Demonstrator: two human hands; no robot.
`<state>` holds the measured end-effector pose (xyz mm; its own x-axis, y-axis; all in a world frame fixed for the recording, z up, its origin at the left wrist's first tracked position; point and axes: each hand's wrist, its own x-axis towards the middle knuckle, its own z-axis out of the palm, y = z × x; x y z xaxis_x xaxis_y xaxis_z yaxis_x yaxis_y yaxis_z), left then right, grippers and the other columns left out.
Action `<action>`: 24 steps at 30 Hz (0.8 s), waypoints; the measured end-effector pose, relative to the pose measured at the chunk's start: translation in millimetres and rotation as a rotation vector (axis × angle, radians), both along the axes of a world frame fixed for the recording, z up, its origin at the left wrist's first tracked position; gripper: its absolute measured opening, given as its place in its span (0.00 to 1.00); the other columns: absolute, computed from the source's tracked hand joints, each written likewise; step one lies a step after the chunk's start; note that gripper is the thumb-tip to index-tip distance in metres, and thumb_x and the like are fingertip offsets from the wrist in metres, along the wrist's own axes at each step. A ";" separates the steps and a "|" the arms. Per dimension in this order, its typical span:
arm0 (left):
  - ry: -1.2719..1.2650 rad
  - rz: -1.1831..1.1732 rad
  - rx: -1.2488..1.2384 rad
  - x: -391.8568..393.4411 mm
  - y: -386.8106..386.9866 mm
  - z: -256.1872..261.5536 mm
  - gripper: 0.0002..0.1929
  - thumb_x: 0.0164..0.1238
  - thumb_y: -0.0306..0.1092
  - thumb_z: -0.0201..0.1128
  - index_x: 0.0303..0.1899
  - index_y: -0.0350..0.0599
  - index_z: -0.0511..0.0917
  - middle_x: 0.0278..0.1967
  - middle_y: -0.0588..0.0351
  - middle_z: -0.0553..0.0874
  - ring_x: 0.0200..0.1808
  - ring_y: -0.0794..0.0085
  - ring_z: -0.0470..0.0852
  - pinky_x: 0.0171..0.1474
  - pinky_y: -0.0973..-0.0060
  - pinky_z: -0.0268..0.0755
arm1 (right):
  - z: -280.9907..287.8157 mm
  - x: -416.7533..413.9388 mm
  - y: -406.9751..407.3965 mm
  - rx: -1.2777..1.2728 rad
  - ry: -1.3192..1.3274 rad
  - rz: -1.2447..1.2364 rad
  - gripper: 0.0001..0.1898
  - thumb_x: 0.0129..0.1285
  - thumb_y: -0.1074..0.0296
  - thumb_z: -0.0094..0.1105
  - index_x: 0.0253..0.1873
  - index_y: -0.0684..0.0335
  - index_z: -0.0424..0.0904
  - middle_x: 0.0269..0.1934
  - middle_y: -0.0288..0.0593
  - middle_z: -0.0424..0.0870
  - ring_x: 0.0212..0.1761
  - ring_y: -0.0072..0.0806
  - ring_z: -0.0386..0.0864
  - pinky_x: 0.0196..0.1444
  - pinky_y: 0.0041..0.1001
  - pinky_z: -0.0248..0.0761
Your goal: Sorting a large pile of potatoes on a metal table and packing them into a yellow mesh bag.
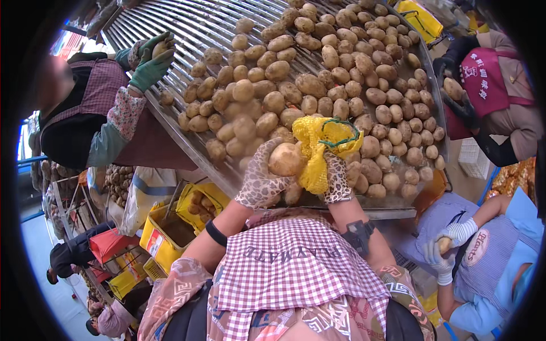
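My left hand [261, 181], in a leopard-print glove, grips a large potato [285, 159] near the front edge of the sorting table. Beside it, my right hand [337, 177], in a matching glove, holds a yellow mesh bag [315, 166] with a green drawstring [337, 132] looped at its top. The bag hangs bunched and touches or nearly touches the potato; its inside is hidden. Many loose potatoes [310, 84] lie around and beyond both hands, some soil-stained.
Metal rollers [170, 21] and a raised metal rim [379, 214] form the table. Co-workers' gloved hands hold potatoes at the left [155, 64], upper right [458, 96] and lower right [448, 251]. A yellow bin [164, 247] and a white sack [147, 196] stand at lower left.
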<state>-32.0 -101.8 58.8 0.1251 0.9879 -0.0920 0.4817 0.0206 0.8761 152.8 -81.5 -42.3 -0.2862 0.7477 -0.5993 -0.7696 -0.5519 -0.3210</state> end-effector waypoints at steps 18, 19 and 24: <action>0.793 -1.163 0.456 185.6 126.0 -24.1 0.26 0.60 0.30 0.62 0.63 0.48 0.72 0.60 0.49 0.76 0.59 0.54 0.76 0.61 0.62 0.69 | -9.9 127.9 -165.3 -0.139 -0.214 -0.853 0.22 0.70 0.60 0.53 0.64 0.64 0.67 0.54 0.49 0.78 0.52 0.40 0.78 0.50 0.39 0.78; 0.786 -1.193 0.472 204.3 123.4 -31.0 0.26 0.60 0.30 0.62 0.63 0.48 0.72 0.60 0.49 0.76 0.59 0.54 0.76 0.61 0.62 0.69 | -6.8 127.3 -169.9 -0.150 -0.218 -0.875 0.22 0.70 0.60 0.53 0.64 0.64 0.67 0.54 0.49 0.78 0.52 0.40 0.78 0.50 0.39 0.78; 1.100 -1.366 0.471 240.0 114.2 -56.7 0.29 0.66 0.29 0.53 0.69 0.52 0.64 0.60 0.45 0.74 0.59 0.53 0.75 0.57 0.55 0.71 | -11.5 117.7 -173.4 -0.169 -0.172 -0.918 0.22 0.70 0.60 0.54 0.64 0.64 0.67 0.53 0.48 0.78 0.51 0.40 0.79 0.49 0.39 0.79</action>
<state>208.0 12.3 2.1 0.8622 0.2187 -0.4570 0.2445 -0.9696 -0.0026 270.5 -254.9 -53.8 0.4726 0.5363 -0.6993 -0.8756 0.1961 -0.4414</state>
